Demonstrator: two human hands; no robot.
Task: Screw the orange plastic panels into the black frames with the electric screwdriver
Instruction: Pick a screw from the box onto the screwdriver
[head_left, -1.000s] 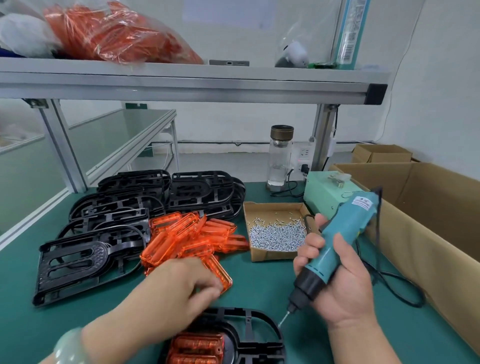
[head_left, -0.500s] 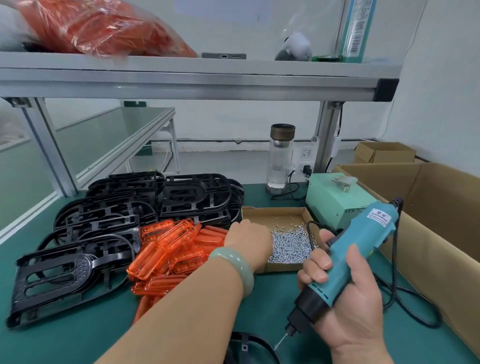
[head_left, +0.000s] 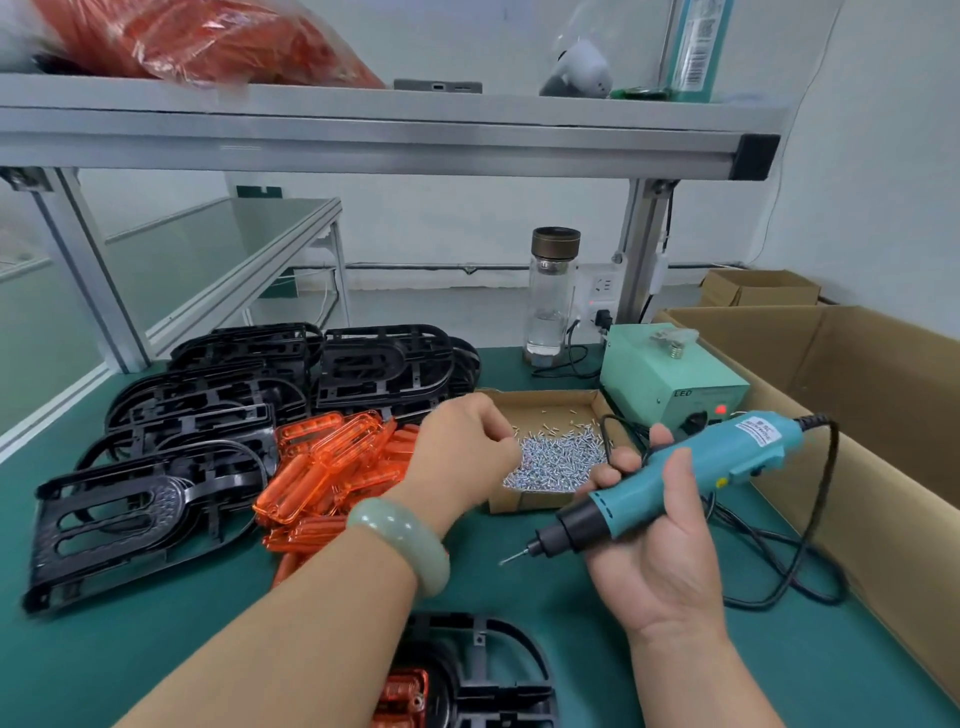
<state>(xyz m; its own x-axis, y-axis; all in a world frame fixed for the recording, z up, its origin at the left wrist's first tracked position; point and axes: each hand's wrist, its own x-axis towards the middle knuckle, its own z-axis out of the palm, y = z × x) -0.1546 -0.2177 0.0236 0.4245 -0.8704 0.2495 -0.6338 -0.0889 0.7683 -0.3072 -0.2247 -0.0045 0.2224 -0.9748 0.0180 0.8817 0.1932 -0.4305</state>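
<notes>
My left hand (head_left: 457, 447) reaches over the left side of a shallow cardboard tray (head_left: 540, 401) of small silver screws (head_left: 561, 462), fingers bunched and pinching at the pile; the fingertips are hidden. Held level over the mat, the teal electric screwdriver (head_left: 691, 467) is gripped by my right hand (head_left: 660, 551), its bit pointing left. A heap of orange panels (head_left: 332, 467) lies left of the tray. Behind and left of the heap, black frames (head_left: 208, 405) are stacked. One black frame (head_left: 498, 660) with an orange panel (head_left: 405, 696) in it lies at the bottom edge.
A green power box (head_left: 670, 379) and a glass bottle (head_left: 553, 296) stand behind the tray. The screwdriver's black cable (head_left: 810, 545) loops on the mat at right, beside a large open carton (head_left: 857, 374). A metal shelf (head_left: 363, 135) overhead carries a bag of orange parts (head_left: 208, 41).
My left hand left the frame near me and went forward into the screw tray. My right hand swung the screwdriver from pointing down to nearly level.
</notes>
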